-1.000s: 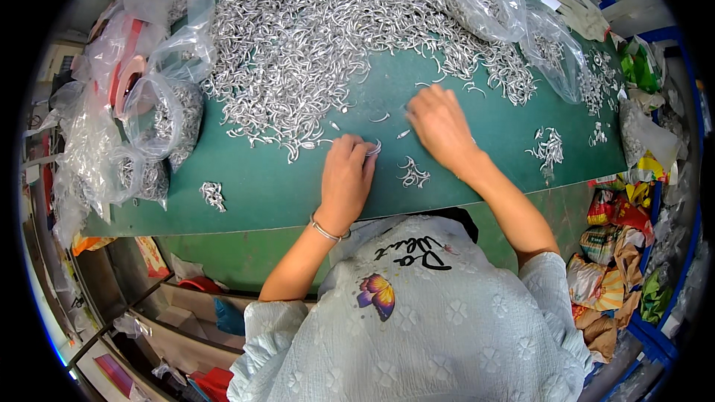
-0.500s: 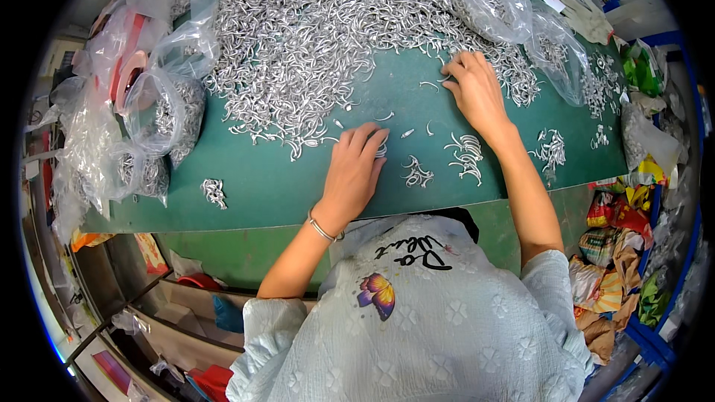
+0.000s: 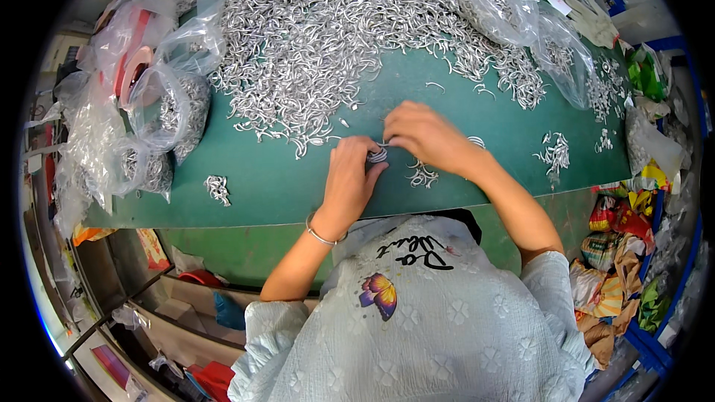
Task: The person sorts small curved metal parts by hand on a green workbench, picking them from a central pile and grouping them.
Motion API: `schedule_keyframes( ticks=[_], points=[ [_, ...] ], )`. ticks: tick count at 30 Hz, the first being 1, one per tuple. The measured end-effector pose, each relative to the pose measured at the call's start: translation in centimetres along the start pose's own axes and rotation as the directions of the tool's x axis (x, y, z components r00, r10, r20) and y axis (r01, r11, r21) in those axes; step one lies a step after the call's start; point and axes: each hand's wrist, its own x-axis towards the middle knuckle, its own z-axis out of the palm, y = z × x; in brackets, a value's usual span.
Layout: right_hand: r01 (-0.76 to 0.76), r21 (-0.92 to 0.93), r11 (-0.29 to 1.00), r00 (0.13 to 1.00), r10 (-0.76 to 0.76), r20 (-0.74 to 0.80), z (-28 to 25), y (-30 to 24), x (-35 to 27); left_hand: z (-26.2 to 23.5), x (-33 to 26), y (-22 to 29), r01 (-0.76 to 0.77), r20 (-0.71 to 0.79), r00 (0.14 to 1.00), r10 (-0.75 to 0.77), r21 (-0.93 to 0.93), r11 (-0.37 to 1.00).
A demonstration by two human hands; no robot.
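Several small curved silver metal pieces (image 3: 378, 155) lie stacked in my left hand (image 3: 346, 179), closed around them near the table's front edge. My right hand (image 3: 428, 135), slightly blurred, meets it from the right. Its fingertips pinch the end of a curved piece beside the stack. Behind both hands a large heap of the same silver pieces (image 3: 298, 52) spreads over the green table (image 3: 298, 193). A little pile of pieces (image 3: 422, 176) lies below my right hand, and another group (image 3: 477, 142) is mostly hidden behind my right wrist.
Small piles sit at the right (image 3: 553, 151) and at the left (image 3: 217, 189). Clear plastic bags of pieces (image 3: 190, 112) stand along the left side, and another plastic bag (image 3: 499, 0) lies at the back right. A pale glove (image 3: 593, 24) rests at the far right.
My right hand has come from the edge of the heap toward me and left, up to my left hand. The left hand has stayed nearly in place, and its stack now shows.
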Motion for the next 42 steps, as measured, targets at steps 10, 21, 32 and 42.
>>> schedule_keyframes(
  ticks=[10, 21, 32, 42],
  points=[
    [-0.479, -0.365, 0.799, 0.876, 0.403, -0.266, -3.7, 3.1, -1.1, 0.4, 0.5, 0.7, -0.006, 0.075, 0.997, 0.001, 0.076, 0.997],
    [-0.562, -0.477, 0.676, 0.807, 0.320, -0.497, -3.3, 3.2, 1.3, -0.2, -0.2, 0.7, -0.014, 0.059, 0.998, 0.013, 0.009, 1.000],
    [-0.287, -0.469, 0.835, 0.955, 0.208, -0.213, -0.7, 1.4, 1.7, -0.5, -0.6, 0.7, -0.024, 0.066, 0.998, 0.025, -0.010, 1.000],
    [-0.266, -0.068, 0.961, 0.957, 0.256, -0.135, -0.2, 0.2, 3.0, -0.4, -0.8, 0.7, -0.022, 0.068, 0.997, 0.022, -0.010, 1.000]
  ],
)
